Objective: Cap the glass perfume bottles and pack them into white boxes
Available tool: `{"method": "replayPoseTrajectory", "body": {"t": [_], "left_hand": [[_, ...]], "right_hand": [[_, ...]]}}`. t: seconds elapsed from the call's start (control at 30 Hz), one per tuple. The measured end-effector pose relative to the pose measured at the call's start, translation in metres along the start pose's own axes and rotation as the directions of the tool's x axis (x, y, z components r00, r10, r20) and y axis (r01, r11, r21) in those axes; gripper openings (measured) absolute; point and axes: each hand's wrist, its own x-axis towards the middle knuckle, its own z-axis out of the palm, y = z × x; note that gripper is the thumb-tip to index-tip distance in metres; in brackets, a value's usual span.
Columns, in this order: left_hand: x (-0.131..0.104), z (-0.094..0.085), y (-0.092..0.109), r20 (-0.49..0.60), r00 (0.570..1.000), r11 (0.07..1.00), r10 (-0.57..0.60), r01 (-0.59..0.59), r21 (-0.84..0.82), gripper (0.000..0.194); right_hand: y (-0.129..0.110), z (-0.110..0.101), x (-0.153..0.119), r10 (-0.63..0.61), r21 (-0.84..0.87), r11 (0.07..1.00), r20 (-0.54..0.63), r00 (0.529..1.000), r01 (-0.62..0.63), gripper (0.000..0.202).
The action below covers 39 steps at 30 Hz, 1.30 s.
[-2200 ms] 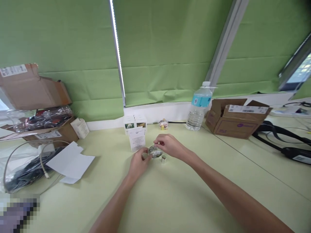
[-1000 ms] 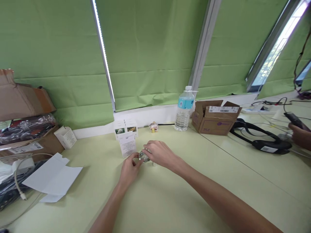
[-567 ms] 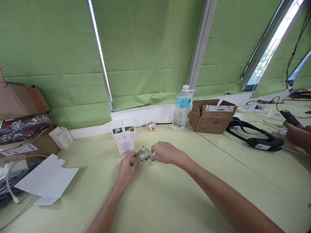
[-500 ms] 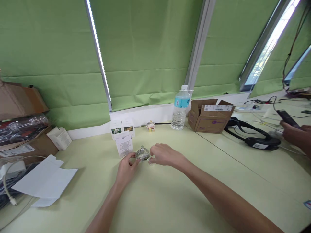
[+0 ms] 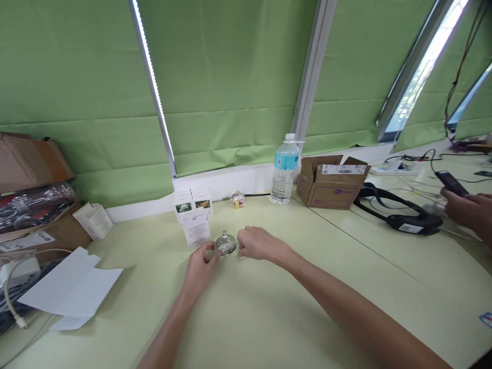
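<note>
A round, clear glass bottle (image 5: pixel 226 244) with a small silvery top stands on the pale green table. My left hand (image 5: pixel 201 262) has its thumb and a finger on the bottle's left side. Just right of the bottle, my right hand (image 5: pixel 255 243) has its fingers curled closed, with something small and clear showing below the fingertips; I cannot make out what it is. White cards (image 5: pixel 196 228) stand upright behind my left hand. Farther back is a small ornate bottle (image 5: pixel 238 198) with gold-coloured pieces before it.
A water bottle (image 5: pixel 285 170), an open brown carton (image 5: pixel 332 183) and a black headset (image 5: pixel 411 221) stand to the right. Boxes (image 5: pixel 34 161), cables and folded white paper (image 5: pixel 73 288) lie left. Another person's hand (image 5: pixel 467 209) holds a black device at far right.
The fingers of my right hand have curled in closer together beside the bottle. My left hand remains at the bottle. The view has shifted slightly.
</note>
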Motion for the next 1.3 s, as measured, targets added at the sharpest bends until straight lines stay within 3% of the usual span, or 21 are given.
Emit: {"method": "replayPoseTrajectory", "body": {"t": [0.1, 0.23, 0.37, 0.57, 0.7, 0.93, 1.1, 1.3], "left_hand": [[-0.001, 0.0, 0.001, 0.001, 1.0, 1.0, -0.004, 0.004, 0.004, 0.03], [-0.001, -0.001, 0.002, -0.003, 1.0, 1.0, 0.013, -0.013, -0.007, 0.03], [-0.001, -0.001, 0.002, -0.002, 1.0, 1.0, 0.024, -0.024, -0.018, 0.031], [-0.001, -0.001, 0.002, -0.008, 1.0, 1.0, 0.026, -0.026, -0.011, 0.027], [-0.002, 0.0, 0.002, -0.007, 1.0, 0.999, 0.028, -0.028, -0.015, 0.026], [-0.001, 0.001, -0.001, -0.016, 1.0, 1.0, 0.026, -0.026, -0.013, 0.026], [-0.001, 0.0, -0.001, -0.004, 1.0, 0.999, 0.031, -0.031, -0.015, 0.025], [-0.001, 0.0, 0.0, 0.004, 0.999, 0.999, 0.038, -0.038, -0.021, 0.025]], "right_hand": [[0.006, -0.011, 0.0, 0.001, 0.031, 1.0, -0.141, 0.99, 0.003, 0.01], [0.003, -0.027, 0.001, -0.023, 0.169, 0.981, -0.373, 0.927, 0.093, 0.019], [-0.012, -0.028, 0.004, -0.04, 0.248, 0.953, -0.461, 0.886, 0.172, 0.02], [-0.02, -0.014, 0.006, -0.017, 0.298, 0.939, -0.455, 0.89, 0.17, 0.028], [-0.017, -0.013, 0.006, -0.067, 0.215, 0.962, -0.408, 0.911, 0.167, 0.016], [-0.017, -0.018, 0.003, -0.159, 0.093, 0.975, -0.345, 0.925, 0.202, 0.025], [-0.018, -0.021, -0.002, -0.153, -0.017, 0.988, -0.257, 0.954, 0.154, 0.028], [-0.02, -0.018, -0.008, -0.127, -0.085, 0.99, -0.184, 0.975, 0.113, 0.046]]}}
